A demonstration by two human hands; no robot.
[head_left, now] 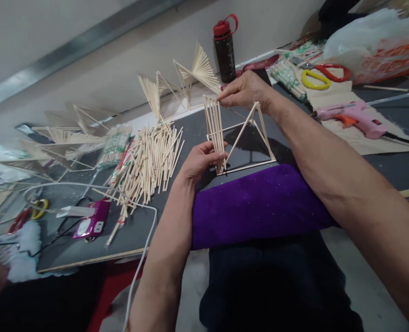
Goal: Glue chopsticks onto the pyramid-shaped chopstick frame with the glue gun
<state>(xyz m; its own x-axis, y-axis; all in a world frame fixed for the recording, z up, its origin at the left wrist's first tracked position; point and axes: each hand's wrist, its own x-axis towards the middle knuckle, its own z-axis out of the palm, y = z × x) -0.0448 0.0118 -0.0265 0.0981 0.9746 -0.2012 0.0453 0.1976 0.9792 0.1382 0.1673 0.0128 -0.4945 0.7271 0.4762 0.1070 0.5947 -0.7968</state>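
A small frame of wooden chopsticks (215, 127) stands on the dark table in front of me, with a fan-like row of sticks on its left side and a triangular peak on its right. My left hand (200, 161) is closed around the lower part of that row, thumb in front. At the row's upper end, my right hand (247, 92) pinches with thumb and fingertips; whether it grips one stick or several I cannot tell. Left of the frame lies a loose pile of chopsticks (152, 159). A purple cloth (259, 205) lies along the near table edge, below the frame.
Finished-looking twisted stick structures (200, 74) line the wall. A red-capped bottle (225, 50) stands behind my right hand. To the right are a pink glue gun (352, 117), scissors (317, 80) and a plastic bag (380, 46). A white cable (121, 185) loops past a purple device (92, 219) at left.
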